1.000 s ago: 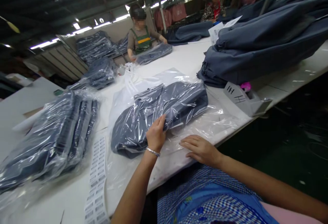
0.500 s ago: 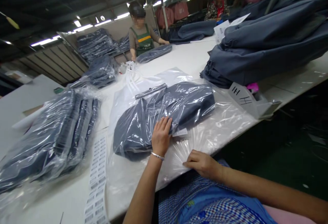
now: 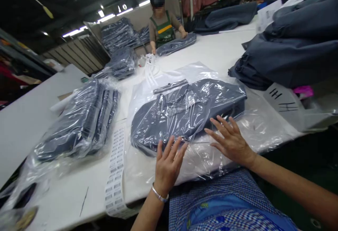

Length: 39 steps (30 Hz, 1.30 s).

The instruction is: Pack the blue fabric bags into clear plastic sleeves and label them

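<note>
In front of me a folded dark blue-grey garment [image 3: 174, 118] lies inside a clear plastic bag [image 3: 211, 157], whose loose end spreads toward the table's near edge. My left hand [image 3: 169, 164], with a silver bracelet at the wrist, is open, fingers spread at the garment's lower left edge. Also open is my right hand [image 3: 231, 141], its fingers apart over the plastic by the garment's lower right edge. Neither hand grips anything. Whether the palms press on the plastic I cannot tell.
Bagged dark garments [image 3: 79, 118] are stacked at left, beside a strip of barcode labels [image 3: 116, 171]. Unbagged dark garments [image 3: 298, 55] are heaped at right, near a marked card [image 3: 282, 100]. Across the white table [image 3: 211, 53], a person in a green apron [image 3: 163, 30] handles another bagged garment [image 3: 176, 44].
My right hand has let go of the gathered plastic and moved forward, fingers spread. My left hand has drawn back from the garment's middle to its near edge. The view has shifted left.
</note>
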Motion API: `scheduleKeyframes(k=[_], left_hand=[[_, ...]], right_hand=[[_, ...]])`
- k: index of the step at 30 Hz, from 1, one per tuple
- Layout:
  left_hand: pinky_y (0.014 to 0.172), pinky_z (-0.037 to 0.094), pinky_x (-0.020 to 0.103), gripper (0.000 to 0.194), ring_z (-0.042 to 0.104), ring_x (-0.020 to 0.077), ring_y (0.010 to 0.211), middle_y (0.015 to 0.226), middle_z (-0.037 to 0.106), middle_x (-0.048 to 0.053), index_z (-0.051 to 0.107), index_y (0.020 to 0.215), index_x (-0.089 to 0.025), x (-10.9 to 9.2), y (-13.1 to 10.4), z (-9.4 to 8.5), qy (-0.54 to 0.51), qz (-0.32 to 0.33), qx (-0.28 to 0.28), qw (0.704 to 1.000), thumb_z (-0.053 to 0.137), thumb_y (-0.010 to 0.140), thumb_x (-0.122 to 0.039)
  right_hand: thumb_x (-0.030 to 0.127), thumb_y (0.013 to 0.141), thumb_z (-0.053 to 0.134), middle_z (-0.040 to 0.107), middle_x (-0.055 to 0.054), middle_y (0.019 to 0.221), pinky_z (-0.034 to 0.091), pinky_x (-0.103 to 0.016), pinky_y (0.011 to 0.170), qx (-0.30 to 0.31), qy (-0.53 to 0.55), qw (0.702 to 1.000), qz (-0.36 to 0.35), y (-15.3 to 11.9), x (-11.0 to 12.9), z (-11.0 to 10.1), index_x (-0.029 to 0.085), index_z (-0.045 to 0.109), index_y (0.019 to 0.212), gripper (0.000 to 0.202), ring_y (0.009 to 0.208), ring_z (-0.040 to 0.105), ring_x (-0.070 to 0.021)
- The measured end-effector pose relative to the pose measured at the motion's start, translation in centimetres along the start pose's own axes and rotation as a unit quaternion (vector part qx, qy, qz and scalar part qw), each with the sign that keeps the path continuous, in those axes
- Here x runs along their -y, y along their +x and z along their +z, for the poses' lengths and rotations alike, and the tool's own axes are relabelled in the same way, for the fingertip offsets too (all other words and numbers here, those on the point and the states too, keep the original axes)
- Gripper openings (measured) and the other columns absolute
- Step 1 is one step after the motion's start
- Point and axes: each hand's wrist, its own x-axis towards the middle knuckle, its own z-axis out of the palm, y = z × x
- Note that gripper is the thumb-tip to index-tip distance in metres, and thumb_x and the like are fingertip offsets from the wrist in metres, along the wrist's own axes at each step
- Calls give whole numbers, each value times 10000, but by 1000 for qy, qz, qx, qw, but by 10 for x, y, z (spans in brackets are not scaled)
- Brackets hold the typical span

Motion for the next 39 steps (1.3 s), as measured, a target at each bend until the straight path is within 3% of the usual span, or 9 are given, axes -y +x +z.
scheduleKeyframes(k=[6, 12, 17, 21, 25, 30, 32, 35, 39], left_hand=[[1135, 161, 715, 823, 78, 393, 1478, 1629, 53, 106, 212, 1510, -361, 44, -39, -20, 129, -183, 8, 975, 672, 837, -245], [1059, 460, 394, 666, 576, 214, 1225, 1322, 624, 75, 334, 1481, -321, 83, -88, -41, 119, -172, -44, 977, 466, 894, -35], [960, 535, 293, 563, 648, 164, 1090, 1192, 678, 73, 586, 1289, -236, 67, -115, -30, 74, -118, 14, 990, 371, 851, 45], [877, 567, 236, 460, 687, 155, 1022, 1110, 718, 69, 683, 1123, -226, 64, -104, -24, 46, -72, 11, 996, 375, 860, -7], [782, 593, 228, 351, 726, 186, 935, 1122, 738, 31, 645, 1206, -280, 72, -78, -67, -3, -52, 66, 996, 590, 868, -356], [818, 581, 255, 320, 727, 183, 926, 1043, 761, 11, 655, 1172, -275, 82, -29, -106, -38, -162, -28, 986, 548, 908, -422], [962, 532, 336, 327, 673, 205, 1082, 1180, 713, 47, 642, 1195, -250, 87, -7, -95, -40, -173, -52, 983, 519, 929, -396], [1096, 423, 467, 498, 461, 270, 1351, 1444, 521, 91, 514, 1363, -240, 97, 9, -60, -29, -123, 35, 991, 528, 914, -454], [1149, 322, 541, 595, 261, 297, 1460, 1577, 312, 103, 354, 1475, -257, 97, -13, -8, 20, -109, 85, 990, 497, 929, -445]], right_hand=[[44, 885, 510, 310, -62, 1567, 266, -600, 1147, -43, -7, 999, -13, 2, -38, 18, 324, 359, 1481, 676, 1419, 318, -302], [45, 912, 430, 616, -14, 1323, 463, -429, 1070, -20, 116, 990, -73, -25, -71, -5, 336, 464, 1422, 588, 1210, 581, -204], [65, 917, 422, 615, 8, 1322, 499, -344, 1053, 32, 119, 990, -61, -68, -91, -6, 357, 497, 1397, 567, 1192, 599, -180], [-1, 874, 394, 613, 5, 1325, 527, -330, 1017, 50, 88, 992, -71, -74, -98, 1, 337, 497, 1398, 632, 1203, 589, -169], [-51, 831, 350, 599, -22, 1346, 517, -393, 1018, 107, 64, 990, -63, -56, -90, -23, 276, 565, 1349, 649, 1224, 574, -190], [310, 889, 615, 608, -49, 1335, 530, -428, 986, 212, 101, 970, -62, -8, -71, -77, 271, 564, 1350, 465, 1188, 599, -257], [355, 935, 559, 637, -39, 1295, 541, -381, 961, 171, 112, 978, -44, 18, -71, -84, 273, 569, 1338, 412, 1145, 626, -228], [390, 976, 486, 595, -24, 1352, 449, -411, 1062, 88, 68, 992, -55, 52, -84, -70, 281, 551, 1349, 394, 1235, 558, -220], [485, 979, 429, 439, -65, 1496, 190, -558, 1167, 75, -44, 994, -66, 56, -124, -23, 258, 428, 1449, 523, 1416, 321, -286]])
